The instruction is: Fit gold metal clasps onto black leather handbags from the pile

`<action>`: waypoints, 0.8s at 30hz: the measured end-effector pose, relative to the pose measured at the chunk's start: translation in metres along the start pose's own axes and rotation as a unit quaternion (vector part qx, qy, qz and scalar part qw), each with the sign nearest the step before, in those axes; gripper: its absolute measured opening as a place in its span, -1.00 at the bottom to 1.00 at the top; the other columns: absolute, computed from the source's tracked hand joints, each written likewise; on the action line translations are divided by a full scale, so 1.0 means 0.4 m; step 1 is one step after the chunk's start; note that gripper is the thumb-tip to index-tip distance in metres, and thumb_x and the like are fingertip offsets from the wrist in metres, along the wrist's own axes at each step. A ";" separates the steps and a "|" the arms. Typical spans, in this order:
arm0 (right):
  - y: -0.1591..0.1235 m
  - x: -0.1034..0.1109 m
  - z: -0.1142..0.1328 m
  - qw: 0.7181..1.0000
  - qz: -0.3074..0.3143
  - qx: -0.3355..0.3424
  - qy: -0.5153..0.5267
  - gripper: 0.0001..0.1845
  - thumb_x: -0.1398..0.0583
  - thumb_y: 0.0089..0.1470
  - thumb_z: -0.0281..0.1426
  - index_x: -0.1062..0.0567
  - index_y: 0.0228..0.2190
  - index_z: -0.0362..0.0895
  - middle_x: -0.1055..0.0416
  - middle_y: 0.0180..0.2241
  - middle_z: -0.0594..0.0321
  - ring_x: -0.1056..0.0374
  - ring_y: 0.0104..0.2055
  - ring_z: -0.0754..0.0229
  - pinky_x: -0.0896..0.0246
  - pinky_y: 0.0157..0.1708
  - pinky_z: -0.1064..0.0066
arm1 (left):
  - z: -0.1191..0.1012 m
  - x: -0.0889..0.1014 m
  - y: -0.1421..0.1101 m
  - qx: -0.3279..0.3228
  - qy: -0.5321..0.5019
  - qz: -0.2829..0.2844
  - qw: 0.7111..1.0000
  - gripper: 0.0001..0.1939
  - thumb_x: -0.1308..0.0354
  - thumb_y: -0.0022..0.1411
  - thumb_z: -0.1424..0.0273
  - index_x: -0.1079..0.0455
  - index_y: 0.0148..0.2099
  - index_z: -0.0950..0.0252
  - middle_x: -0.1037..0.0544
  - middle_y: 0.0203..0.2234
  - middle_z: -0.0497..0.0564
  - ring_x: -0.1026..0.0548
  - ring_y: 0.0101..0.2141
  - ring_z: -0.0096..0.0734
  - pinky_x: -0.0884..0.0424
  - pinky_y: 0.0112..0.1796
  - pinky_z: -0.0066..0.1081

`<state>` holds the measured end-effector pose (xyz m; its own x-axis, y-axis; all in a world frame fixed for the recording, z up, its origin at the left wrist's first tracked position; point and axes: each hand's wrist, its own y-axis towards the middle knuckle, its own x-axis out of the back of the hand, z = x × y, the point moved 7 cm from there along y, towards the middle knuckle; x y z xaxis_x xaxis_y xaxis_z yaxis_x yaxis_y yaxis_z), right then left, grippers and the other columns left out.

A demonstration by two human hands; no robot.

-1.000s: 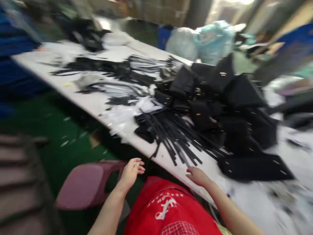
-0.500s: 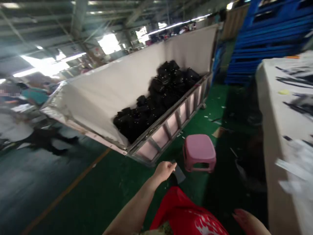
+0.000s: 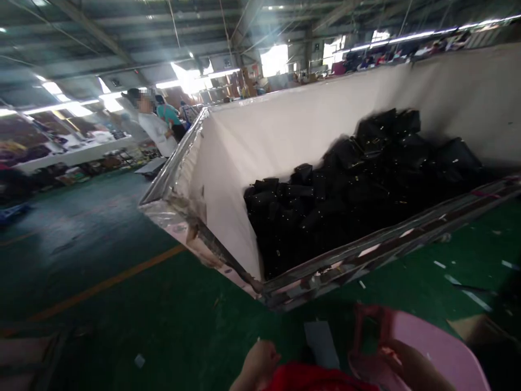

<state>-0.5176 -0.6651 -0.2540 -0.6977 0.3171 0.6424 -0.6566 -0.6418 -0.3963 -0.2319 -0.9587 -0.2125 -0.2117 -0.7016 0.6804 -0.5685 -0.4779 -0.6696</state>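
My left hand (image 3: 259,359) is closed low in the view, in front of the red garment on my body. A tiny pale tip shows above its fingers, but what it holds, if anything, I cannot make out. My right hand (image 3: 405,363) overlaps the pink plastic stool (image 3: 439,347), its fingers blurred and seemingly curled. Whether it touches the stool I cannot tell. Between the hands, lower down, is a flat grey piece (image 3: 321,342). Ahead stands a large bin with a pale lining (image 3: 325,114), holding a heap of black pieces (image 3: 345,195) with small shiny metal bits.
The bin's worn front rim (image 3: 345,255) crosses ahead of me. Scraps (image 3: 468,290) and brown cardboard (image 3: 468,328) lie on the green floor (image 3: 163,315), which has a yellow line (image 3: 118,277). A person in white (image 3: 157,130) stands beyond the bin at left.
The view has swung left and come closer to the bin. The stool now sits lower and nearer, beside my right hand. The table and blue stack at right have left the view.
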 end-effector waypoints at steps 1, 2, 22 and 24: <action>0.033 0.020 0.028 1.000 0.016 0.001 -0.001 -0.72 -0.15 -0.21 -0.09 -0.61 -0.48 0.14 -0.60 -0.28 0.15 -0.51 -0.19 -0.15 -0.44 -0.20 0.17 | 0.009 -0.009 0.013 0.008 -0.020 -0.007 1.000 -0.72 -0.04 0.14 0.23 -0.46 -0.48 0.23 -0.53 -0.54 0.03 -0.53 -0.40 -0.23 -0.32 -0.40 -0.36; 0.068 0.039 0.055 0.999 0.034 0.010 0.003 -0.71 -0.15 -0.18 -0.08 -0.61 -0.45 0.14 -0.59 -0.27 0.16 -0.50 -0.18 -0.15 -0.43 -0.18 0.18 | 0.014 -0.019 0.026 0.011 -0.043 -0.012 0.999 -0.73 -0.05 0.13 0.21 -0.46 -0.47 0.22 -0.54 -0.52 0.03 -0.53 -0.40 -0.20 -0.32 -0.40 -0.34; 1.288 0.350 0.203 0.977 0.105 -0.132 0.128 -0.62 -0.33 -0.09 -0.15 -0.53 -0.39 -0.25 -0.51 -0.32 0.00 -0.40 -0.10 -0.10 -0.26 -0.04 0.04 | -0.417 0.407 0.581 0.093 -0.385 -0.192 0.898 -0.46 -0.09 0.22 0.13 -0.20 0.13 0.34 -0.51 -0.15 0.17 -0.52 -0.33 -0.34 -0.45 -0.27 -0.35; 1.367 0.273 0.141 0.961 0.133 -0.193 0.147 -0.50 -0.32 -0.09 -0.07 -0.51 -0.32 -0.28 -0.49 -0.24 -0.13 -0.40 -0.09 -0.13 -0.29 -0.09 -0.04 | -0.439 0.456 0.688 0.115 -0.350 -0.186 0.911 -0.39 -0.13 0.21 0.17 -0.12 0.20 0.38 -0.41 0.03 0.28 -0.53 -0.26 -0.34 -0.43 -0.14 -0.33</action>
<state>-0.9365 -1.0208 -0.3637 -0.8689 0.3983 0.2941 -0.4621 -0.4394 -0.7703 -0.5666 -1.1252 -0.2205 0.5660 -0.5946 0.5710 -0.2991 -0.7935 -0.5299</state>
